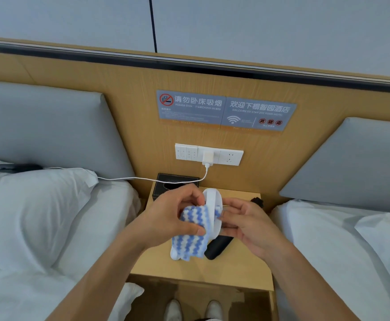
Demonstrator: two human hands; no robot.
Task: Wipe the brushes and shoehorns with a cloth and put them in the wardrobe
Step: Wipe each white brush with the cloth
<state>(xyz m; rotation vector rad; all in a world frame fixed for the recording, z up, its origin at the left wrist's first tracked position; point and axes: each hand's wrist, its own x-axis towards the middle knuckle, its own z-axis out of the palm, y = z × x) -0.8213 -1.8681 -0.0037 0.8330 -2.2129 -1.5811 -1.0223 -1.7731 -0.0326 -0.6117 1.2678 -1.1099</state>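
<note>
A white shoehorn (211, 205) is held upright over the wooden nightstand (235, 267). My left hand (177, 212) grips a blue-and-white striped cloth (190, 242) wrapped around the shoehorn's lower part. My right hand (247, 223) holds the shoehorn from the right side. A white rounded end (175, 254) shows below the cloth. Under my hands a black brush or shoehorn (218, 247) lies on the nightstand, partly hidden. A small black bristly object (257, 202) sits at the back right of the nightstand.
A black tissue box (175, 181) stands at the nightstand's back left. A white charger (207, 158) is plugged into the wall socket, its cable running left onto the bed's pillow (39, 205). Another bed (339, 251) lies to the right. White shoes (212, 309) on the floor below.
</note>
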